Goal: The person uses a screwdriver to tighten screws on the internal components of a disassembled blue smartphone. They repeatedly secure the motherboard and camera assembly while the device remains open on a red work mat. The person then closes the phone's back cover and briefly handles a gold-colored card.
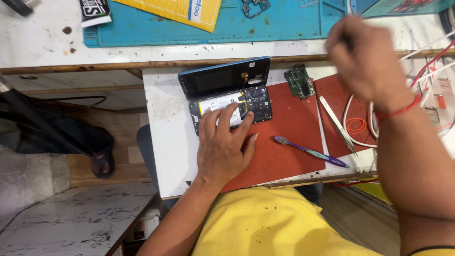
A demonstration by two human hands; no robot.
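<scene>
My left hand (222, 144) rests palm down on the white board, its fingers pressing on the opened phone body (253, 102) with its white battery. The phone's blue-edged back cover (222, 78) lies flipped open beside it, joined by a thin cable. My right hand (362, 59) is raised at the upper right, blurred, with fingers closed around a thin dark tool that is hard to make out. A red thread circles that wrist. A green circuit board (299, 81) lies just left of the right hand.
A red mat (289, 137) covers the board. On it lie a purple toothbrush (310, 151) and white tweezers (337, 124). White and red cables (365, 125) coil at right. A blue work mat (265, 26) with a yellow packet (177, 9) lies on the bench behind.
</scene>
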